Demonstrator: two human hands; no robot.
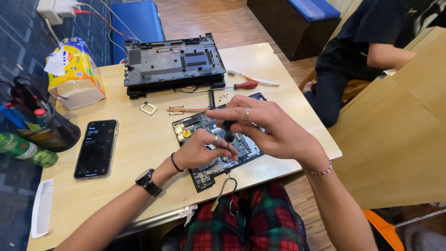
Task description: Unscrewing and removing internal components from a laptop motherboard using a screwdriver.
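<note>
A laptop motherboard (210, 173) lies on the wooden table (139, 144) in front of me, with a yellow coin cell near its far left corner. My right hand (265, 128) is closed around the black handle of a small screwdriver (229, 131) held upright over the board. My left hand (202, 151) rests on the board, its fingertips pinching the screwdriver's lower shaft. The tip is hidden by my fingers.
A black laptop base (173, 62) lies at the table's far side, a red-handled screwdriver (241, 85) and a white tool beside it. A phone (96, 148), a yellow tissue pack (75, 74), a white comb (42, 208) and a green bottle (25, 150) are left. Another person (367, 51) sits at right.
</note>
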